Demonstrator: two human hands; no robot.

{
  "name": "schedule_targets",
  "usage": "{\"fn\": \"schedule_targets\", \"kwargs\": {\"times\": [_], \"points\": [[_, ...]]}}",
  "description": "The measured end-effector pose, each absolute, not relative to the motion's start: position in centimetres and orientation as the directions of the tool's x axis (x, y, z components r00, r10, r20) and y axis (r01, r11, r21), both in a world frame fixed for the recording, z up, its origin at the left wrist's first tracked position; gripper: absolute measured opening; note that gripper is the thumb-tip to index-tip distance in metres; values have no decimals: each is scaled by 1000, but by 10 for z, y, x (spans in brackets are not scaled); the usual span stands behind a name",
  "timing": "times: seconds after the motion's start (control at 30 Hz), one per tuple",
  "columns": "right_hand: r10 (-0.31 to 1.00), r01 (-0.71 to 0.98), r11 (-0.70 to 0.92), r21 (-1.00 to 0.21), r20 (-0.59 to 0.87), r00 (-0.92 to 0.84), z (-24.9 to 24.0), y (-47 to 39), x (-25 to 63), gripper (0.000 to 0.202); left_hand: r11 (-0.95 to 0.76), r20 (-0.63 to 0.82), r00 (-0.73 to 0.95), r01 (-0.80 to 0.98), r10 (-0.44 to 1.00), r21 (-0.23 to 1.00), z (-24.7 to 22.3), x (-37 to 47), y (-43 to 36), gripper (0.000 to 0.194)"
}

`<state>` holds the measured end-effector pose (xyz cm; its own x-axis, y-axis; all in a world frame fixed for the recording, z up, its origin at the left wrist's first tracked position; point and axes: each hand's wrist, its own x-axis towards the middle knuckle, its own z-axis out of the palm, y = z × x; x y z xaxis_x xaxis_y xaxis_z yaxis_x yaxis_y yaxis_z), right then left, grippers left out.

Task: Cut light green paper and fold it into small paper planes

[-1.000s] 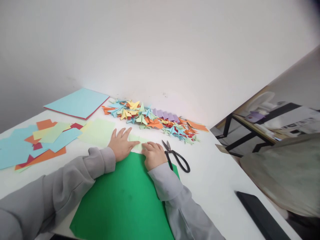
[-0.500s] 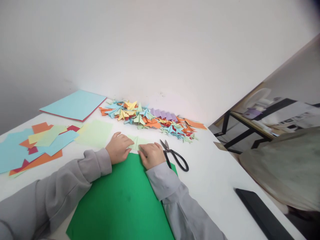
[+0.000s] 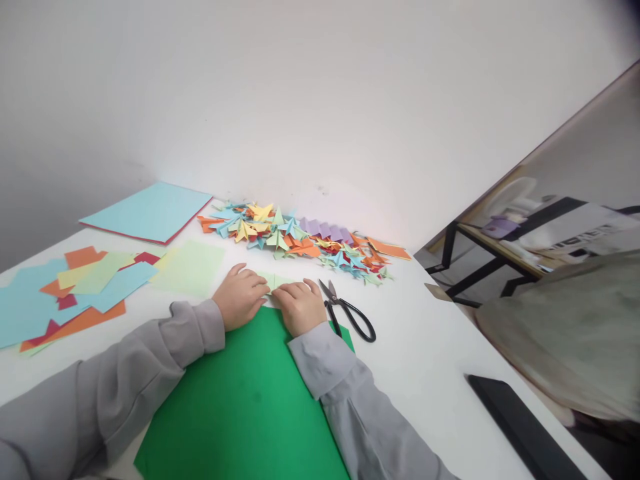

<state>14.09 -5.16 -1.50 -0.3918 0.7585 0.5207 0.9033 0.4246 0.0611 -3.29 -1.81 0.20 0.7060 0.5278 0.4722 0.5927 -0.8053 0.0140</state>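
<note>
A small pale green sheet of paper with a crease down its middle lies just beyond the far edge of a large green sheet. My left hand grips the left side of the pale green paper with bent fingers. From the other side my right hand pinches the same paper near the crease, its thumb hidden below the fingers. The hands partly cover the paper's near edge. Beside my right hand lie black-handled scissors, blades partly apart and pointing away.
Folded paper planes in many colours lie heaped along the wall. To the left are loose coloured papers and a stack of light blue sheets. A flat black object lies at the table's right edge, near a cloth-covered shape.
My right hand has shifted slightly left and away from me, closer to my left hand, covering more of the pale green paper. My left hand has barely moved.
</note>
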Motion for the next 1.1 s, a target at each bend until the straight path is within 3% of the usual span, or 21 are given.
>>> {"fn": "schedule_targets", "kwargs": {"times": [0.3,0.67,0.83,1.1], "points": [[655,882,464,79,640,-402,-3,-57,134,17,-860,611,708,503,353,-85,7,-30,-21,21],[602,842,521,142,638,-480,-3,-60,133,16,-888,586,770,424,252,-176,11,-26,-24,17],[628,854,501,140,620,-470,1,-60,135,15,-854,637,699,507,326,-120,12,-29,-23,16],[657,865,485,130,598,-459,3,-60,138,16,-873,668,665,486,334,-47,8,-31,-18,15]]}}
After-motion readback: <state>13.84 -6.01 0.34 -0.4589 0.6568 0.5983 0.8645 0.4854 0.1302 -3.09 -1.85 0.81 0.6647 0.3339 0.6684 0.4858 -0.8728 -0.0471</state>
